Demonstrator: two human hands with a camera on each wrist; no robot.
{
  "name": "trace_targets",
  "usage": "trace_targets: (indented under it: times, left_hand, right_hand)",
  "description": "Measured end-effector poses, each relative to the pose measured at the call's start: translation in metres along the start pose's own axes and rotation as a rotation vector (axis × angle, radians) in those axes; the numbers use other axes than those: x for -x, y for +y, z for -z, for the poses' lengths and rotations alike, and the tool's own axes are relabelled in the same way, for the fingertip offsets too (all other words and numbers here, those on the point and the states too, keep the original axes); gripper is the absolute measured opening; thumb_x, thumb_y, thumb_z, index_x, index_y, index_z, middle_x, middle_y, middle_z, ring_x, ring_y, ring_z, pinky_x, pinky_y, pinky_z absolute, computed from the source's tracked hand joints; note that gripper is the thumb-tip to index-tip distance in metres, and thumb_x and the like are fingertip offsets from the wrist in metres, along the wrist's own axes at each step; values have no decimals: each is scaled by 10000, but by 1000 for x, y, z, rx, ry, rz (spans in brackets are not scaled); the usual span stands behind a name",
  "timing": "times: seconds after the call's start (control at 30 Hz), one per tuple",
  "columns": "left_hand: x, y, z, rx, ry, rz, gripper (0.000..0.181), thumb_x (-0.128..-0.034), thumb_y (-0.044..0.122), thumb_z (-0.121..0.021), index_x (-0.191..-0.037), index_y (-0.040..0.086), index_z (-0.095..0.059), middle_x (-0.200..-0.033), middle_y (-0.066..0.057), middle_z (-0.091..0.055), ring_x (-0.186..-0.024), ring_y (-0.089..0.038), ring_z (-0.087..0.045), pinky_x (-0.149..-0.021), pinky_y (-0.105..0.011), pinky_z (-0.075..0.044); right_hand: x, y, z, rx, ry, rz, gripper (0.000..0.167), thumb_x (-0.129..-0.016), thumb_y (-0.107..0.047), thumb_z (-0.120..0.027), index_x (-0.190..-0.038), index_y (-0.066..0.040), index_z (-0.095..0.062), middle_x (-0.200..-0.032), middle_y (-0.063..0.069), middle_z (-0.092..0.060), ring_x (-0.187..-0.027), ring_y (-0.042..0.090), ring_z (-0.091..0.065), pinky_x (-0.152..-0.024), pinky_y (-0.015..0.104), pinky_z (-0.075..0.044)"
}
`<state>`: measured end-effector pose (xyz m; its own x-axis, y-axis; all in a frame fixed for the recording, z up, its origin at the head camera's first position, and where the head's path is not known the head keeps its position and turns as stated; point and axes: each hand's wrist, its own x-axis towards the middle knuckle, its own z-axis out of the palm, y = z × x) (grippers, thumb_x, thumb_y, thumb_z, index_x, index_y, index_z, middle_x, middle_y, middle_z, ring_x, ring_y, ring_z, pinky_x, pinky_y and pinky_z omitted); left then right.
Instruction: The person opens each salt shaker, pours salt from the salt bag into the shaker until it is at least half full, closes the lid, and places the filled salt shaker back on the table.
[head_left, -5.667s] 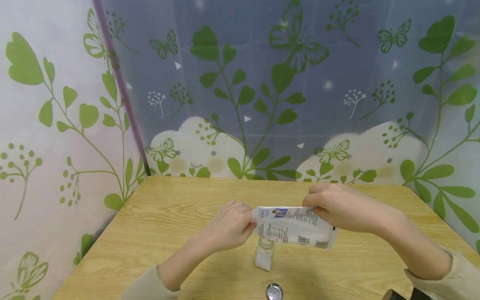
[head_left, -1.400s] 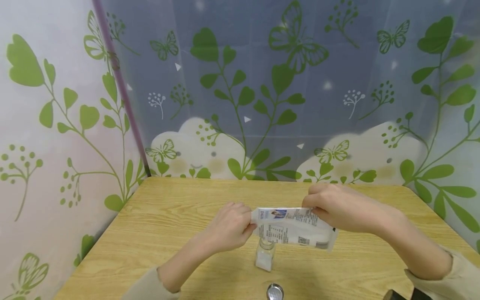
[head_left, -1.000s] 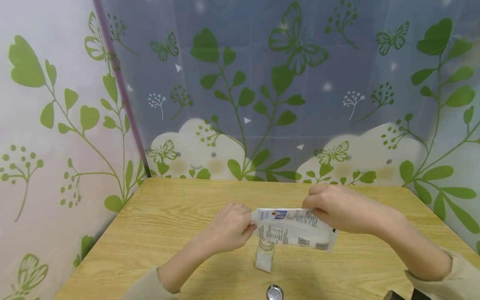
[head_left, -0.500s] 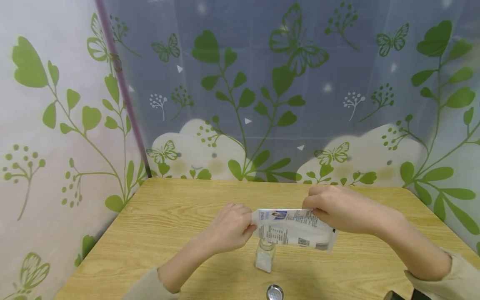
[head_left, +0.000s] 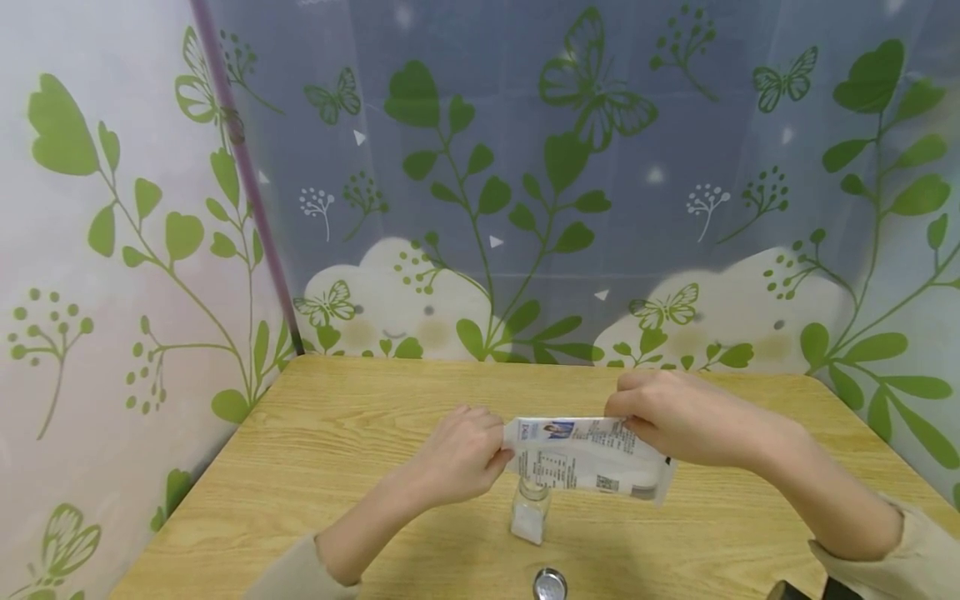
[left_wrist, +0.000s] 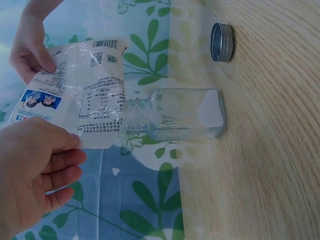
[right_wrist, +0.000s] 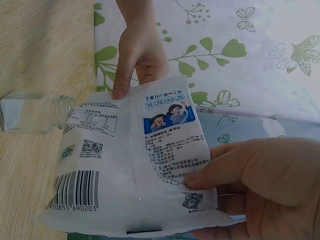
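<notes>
A white printed bag of salt [head_left: 592, 458] is held sideways above the table by both hands. My left hand [head_left: 468, 454] pinches its left end, thumb on the near face in the left wrist view. My right hand [head_left: 675, 417] grips the upper edge near the other end; the right wrist view shows its thumb [right_wrist: 215, 172] on the printed face and fingers behind. Below the bag's left end stands an upright, lidless glass jar [left_wrist: 185, 114] with white contents at the bottom. Its mouth is right by the bag's lower edge. Whether salt is flowing cannot be seen.
A silver metal lid [head_left: 550, 584] lies on the wooden table [head_left: 360, 417] in front of the jar. Part of a black object [head_left: 787, 590] shows at the lower right edge. Patterned curtains [head_left: 480, 167] stand behind the table and at both sides.
</notes>
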<state>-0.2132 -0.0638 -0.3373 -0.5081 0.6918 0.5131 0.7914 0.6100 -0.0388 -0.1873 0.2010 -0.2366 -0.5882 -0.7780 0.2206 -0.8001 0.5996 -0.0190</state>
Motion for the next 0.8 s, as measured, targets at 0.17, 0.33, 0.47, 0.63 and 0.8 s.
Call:
trace_targets:
  times: [0.17,0.33,0.47,0.63,0.8]
  left_hand:
    - [0,0,0,6,-5,1,43,-802,124,-694,-833,94,-686,-720,41,-614,-696,-122,-546,-611,-204,-345]
    - [0,-1,0,-5,-1,-6,38,-805,130,-693,-816,96,-680,-715,40,-610,-683,-118,-535,-609,-207,-347]
    - [0,-2,0,-11,3,-7,42,-805,135,-693,-805,96,-677,-711,42,-606,-679,-118,-529,-610,-213,-353]
    - [0,-2,-1,-4,1,-3,42,-802,133,-695,-817,96,-682,-712,43,-607,-680,-118,-531,-606,-209,-350]
    - [-1,-2,-1,5,1,-2,37,-801,126,-696,-820,96,-684,-721,45,-613,-682,-117,-534,-601,-203,-343]
  right_hand:
    - [0,1,0,-6,-4,-1,232,-803,64,-604,-851,-154,-665,-753,-124,-483,-676,11,-464,-574,200,-440]
    - [-1,1,1,-7,-6,4,239,-805,69,-601,-853,-156,-663,-757,-123,-488,-679,11,-465,-578,202,-441]
    - [-1,1,2,-5,-8,-2,242,-808,70,-598,-850,-159,-661,-753,-125,-481,-673,12,-456,-573,201,-435]
    - [-2,0,1,-4,-6,-4,232,-810,64,-600,-844,-158,-658,-749,-125,-477,-667,11,-451,-569,198,-432]
    - [-1,1,0,-1,-1,1,232,-806,63,-605,-845,-159,-661,-748,-126,-476,-665,10,-449,-564,196,-430]
